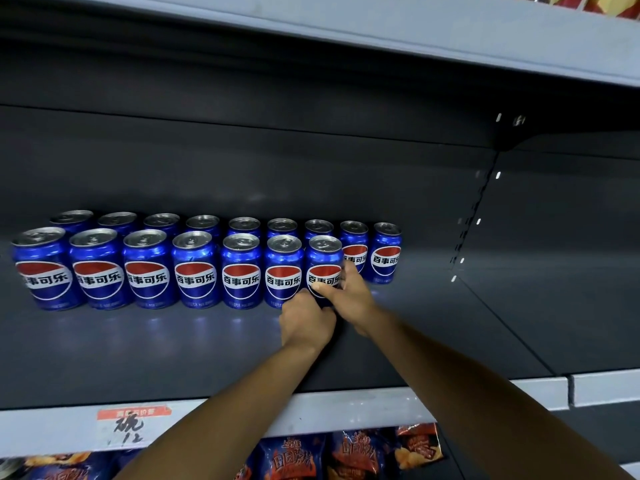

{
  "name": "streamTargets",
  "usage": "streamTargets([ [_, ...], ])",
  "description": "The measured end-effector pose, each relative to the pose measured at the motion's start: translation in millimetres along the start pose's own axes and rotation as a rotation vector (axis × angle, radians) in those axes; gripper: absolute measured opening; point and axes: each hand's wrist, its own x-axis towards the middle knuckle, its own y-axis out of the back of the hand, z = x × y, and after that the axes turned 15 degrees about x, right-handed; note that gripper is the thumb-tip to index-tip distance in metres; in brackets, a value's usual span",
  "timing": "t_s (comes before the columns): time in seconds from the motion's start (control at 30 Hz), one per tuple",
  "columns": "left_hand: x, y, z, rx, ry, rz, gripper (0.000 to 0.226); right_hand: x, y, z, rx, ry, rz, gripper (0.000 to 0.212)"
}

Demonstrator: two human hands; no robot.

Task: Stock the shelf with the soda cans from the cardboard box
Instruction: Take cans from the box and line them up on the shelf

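- Both hands are on the seventh can point(323, 268) of the front row: the right hand point(349, 299) has its thumb across the logo and fingers wrapped round the far side, a full hold on it.
- The left hand point(306, 322) is at the bottom of the same can with its fingers curled at the base; whether they clasp the can or only steady it is hidden by the back of the hand.
- The can stands upright on the shelf point(207, 348), touching its left neighbour, so it looks set down or nearly so, and is probably being lined up.
- Done so far: a front row point(145, 268) of seven cans counting this one, and a back row point(204, 225) of nine against the rear panel.
- The two rightmost cans of the back row point(386, 252) have nothing in front of them, so the front row looks two short.
- Left to do, by my reading: fill those two places, then carry on into the bare stretch of shelf to the right.
- The cardboard box is out of view, so how many cans remain cannot be told.
- Below the shelf edge hang a handwritten price tag point(130, 427) and snack bags point(349, 452).
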Motion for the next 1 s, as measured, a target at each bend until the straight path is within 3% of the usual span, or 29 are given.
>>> streamTargets([
  [0.13,0,1,-2,-0.065,-0.005,-0.005,0.037,-3,-1,-3,-0.014,-0.013,0.011,0.055],
  [0.37,-2,2,-7,-0.075,-0.025,-0.028,0.038,-8,-4,-6,-0.029,-0.070,0.040,0.066],
  [0.8,-13,8,-11,-0.078,-0.009,-0.046,0.026,-35,7,-16,-0.108,-0.120,-0.002,0.072],
  [1.0,-28,9,-3,-0.078,-0.036,-0.048,0.021,-50,16,-21,-0.175,-0.123,-0.007,0.065],
])
